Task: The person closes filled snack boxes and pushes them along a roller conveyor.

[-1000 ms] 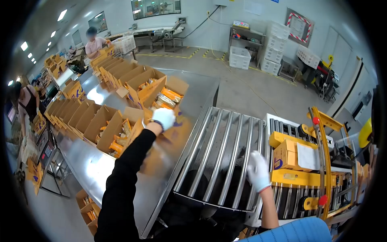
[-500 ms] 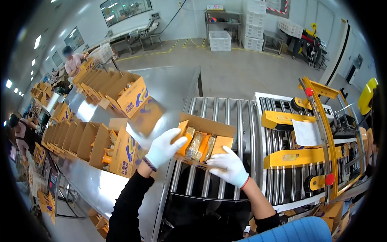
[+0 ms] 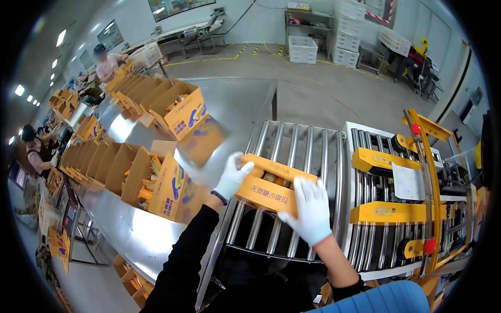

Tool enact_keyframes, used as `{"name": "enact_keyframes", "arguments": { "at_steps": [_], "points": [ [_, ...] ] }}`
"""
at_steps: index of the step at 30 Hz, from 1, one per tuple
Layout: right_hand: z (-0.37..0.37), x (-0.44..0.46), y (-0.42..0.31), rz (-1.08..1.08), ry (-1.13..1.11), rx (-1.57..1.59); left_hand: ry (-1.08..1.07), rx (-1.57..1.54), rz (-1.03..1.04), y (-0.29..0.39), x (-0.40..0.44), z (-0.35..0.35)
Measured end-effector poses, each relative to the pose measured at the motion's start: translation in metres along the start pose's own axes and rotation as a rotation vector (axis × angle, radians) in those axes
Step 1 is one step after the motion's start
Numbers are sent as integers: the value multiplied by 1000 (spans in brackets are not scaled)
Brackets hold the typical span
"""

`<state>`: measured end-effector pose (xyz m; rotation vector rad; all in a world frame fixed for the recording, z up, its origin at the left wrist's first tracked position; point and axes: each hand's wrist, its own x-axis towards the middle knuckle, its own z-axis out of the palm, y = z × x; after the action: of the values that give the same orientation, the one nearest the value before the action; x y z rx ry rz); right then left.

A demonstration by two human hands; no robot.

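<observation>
An orange-brown carton [image 3: 266, 192] with blue printing rests on the metal rollers [image 3: 282, 232], its two long flaps folded inward with a narrow gap where packets show. My left hand [image 3: 232, 177], in a white glove, grips the carton's left end, thumb on the top edge. My right hand [image 3: 309, 211], also gloved, lies on its right end with fingers spread over the flap. On the steel table [image 3: 151, 242] to the left, a row of open cartons [image 3: 162, 190] holds orange packets. A second row [image 3: 182, 112] stands behind it.
Right of the rollers stands a machine with yellow side guides [image 3: 391, 212] and a white sheet [image 3: 408, 182]. A person [image 3: 108, 65] works at the far end of the table, another person [image 3: 36, 151] at the far left. White crates [image 3: 302, 49] stand at the back.
One second ago my left hand was at a carton on the table and my right hand was empty. A carton came onto the rollers, and its long flaps have since folded over the packets.
</observation>
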<state>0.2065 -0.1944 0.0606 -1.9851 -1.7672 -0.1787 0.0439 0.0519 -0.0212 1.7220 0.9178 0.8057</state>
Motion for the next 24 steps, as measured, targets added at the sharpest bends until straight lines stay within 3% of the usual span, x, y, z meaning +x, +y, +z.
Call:
{"name": "enact_keyframes", "arguments": {
  "at_steps": [1, 2, 5, 6, 7, 8, 9, 10, 11, 13, 15, 16, 17, 18, 19, 20, 21, 22, 23, 24],
  "points": [
    [4, -18, 1, -24, -88, 26, -145, -300, -110, -15, -4, -6],
    [8, -27, 8, -14, -115, -57, -132, -228, -187, 24, -17, -4],
    [-1, -24, 26, 118, -160, -223, 130, -227, -176, 43, -19, 56],
    [0, -13, 33, 125, -143, -204, -33, -448, -88, 49, -25, 90],
    [2, -5, 43, 131, -123, -190, -13, -116, 70, 77, -51, 117],
    [16, -3, 63, 124, -116, -207, 25, -35, 201, 77, -65, 150],
    [35, 1, 90, 85, -33, -386, -146, -165, 280, 72, -73, 171],
    [39, 1, 110, 48, 49, -561, -538, -374, 183, 73, -87, 173],
    [23, -4, 121, 97, 8, -542, -766, -410, -66, 72, -97, 169],
    [-26, -17, 105, 188, -71, -259, -732, -74, 84, 80, -98, 126],
    [-23, -30, 122, 230, -45, -266, -248, 190, 291, 95, -112, 59],
    [-20, -36, 133, 268, 0, -309, -51, 532, 321, 89, -106, 17],
    [-18, -41, 141, 307, 46, -351, 344, 712, 593, 96, -107, -28],
    [-17, -45, 146, 339, 83, -341, 484, 1098, 402, 83, -111, -75],
    [-16, -48, 152, 332, 87, -334, 633, 1275, 338, 68, -123, -118],
    [-12, -48, 156, 390, 106, -376, 777, 1441, 248, 54, -135, -160],
    [-7, -49, 155, 449, 119, -416, 995, 1417, 162, 22, -138, -187],
    [-10, -41, 137, 382, 138, -470, 802, 1276, 8, 14, -142, -193],
    [-20, -30, 111, 304, 45, -289, 615, 1120, -136, 10, -147, -196],
    [-13, -23, 85, 375, -49, 48, 571, 1142, -35, 20, -152, -179]
  ]
}}
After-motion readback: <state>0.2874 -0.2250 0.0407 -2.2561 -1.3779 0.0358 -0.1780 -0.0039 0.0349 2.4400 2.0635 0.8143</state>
